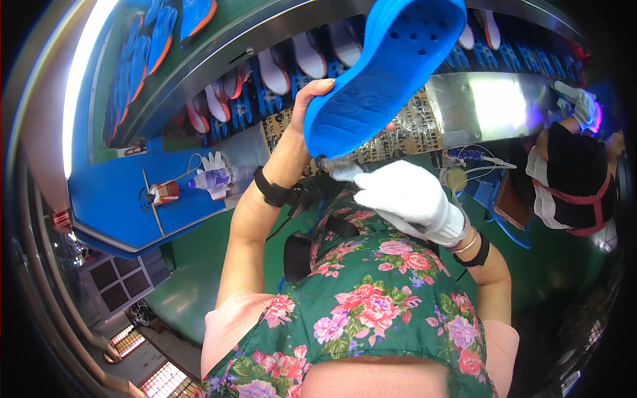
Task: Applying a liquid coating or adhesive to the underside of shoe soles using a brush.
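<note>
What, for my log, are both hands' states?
Left hand: closed on a blue, elongated shoe sole.
White-gloved right hand: closed on a gray-bristled brush.

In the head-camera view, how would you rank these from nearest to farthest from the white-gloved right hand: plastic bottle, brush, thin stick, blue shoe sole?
From the right hand:
1. Brush: in its grip, at the fingertips.
2. Blue shoe sole: just above the brush.
3. Plastic bottle: off to the left.
4. Thin stick: farther left, on the blue table.
</note>
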`<state>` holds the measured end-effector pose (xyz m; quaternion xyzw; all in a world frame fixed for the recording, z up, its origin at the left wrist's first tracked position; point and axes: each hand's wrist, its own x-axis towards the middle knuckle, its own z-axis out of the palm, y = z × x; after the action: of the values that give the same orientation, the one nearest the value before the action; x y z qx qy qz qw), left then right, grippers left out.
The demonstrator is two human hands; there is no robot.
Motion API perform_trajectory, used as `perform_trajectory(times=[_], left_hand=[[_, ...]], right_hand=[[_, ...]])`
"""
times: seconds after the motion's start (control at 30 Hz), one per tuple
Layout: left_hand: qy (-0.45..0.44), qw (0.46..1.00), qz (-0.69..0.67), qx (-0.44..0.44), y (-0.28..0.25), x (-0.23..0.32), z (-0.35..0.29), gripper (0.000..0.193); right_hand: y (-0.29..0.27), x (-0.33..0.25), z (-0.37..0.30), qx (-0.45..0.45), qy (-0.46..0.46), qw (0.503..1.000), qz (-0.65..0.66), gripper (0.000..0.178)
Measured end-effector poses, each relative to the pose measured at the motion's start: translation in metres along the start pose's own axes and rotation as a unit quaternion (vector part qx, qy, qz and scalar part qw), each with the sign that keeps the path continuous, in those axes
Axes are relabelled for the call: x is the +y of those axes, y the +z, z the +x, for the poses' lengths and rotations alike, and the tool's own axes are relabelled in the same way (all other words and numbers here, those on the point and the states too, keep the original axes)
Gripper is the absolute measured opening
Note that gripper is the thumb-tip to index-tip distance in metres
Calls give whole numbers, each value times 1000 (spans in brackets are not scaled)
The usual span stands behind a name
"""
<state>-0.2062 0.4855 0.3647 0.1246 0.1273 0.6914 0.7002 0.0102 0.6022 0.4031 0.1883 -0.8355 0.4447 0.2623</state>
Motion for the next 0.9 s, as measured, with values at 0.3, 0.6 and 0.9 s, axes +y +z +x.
perform_trajectory(times=[0.3,0.6,0.9], left_hand=[[-50,975,178,123,18,9,1,92],[-12,976,149,158,14,11,-6,91],[27,999,-21,-8,-20,13,0,101]], right_hand=[[0,8,-11,-24,-30,997,-67,32],[-1,7,6,23,49,998,23,27],[11,-7,21,57,122,988,70,24]])
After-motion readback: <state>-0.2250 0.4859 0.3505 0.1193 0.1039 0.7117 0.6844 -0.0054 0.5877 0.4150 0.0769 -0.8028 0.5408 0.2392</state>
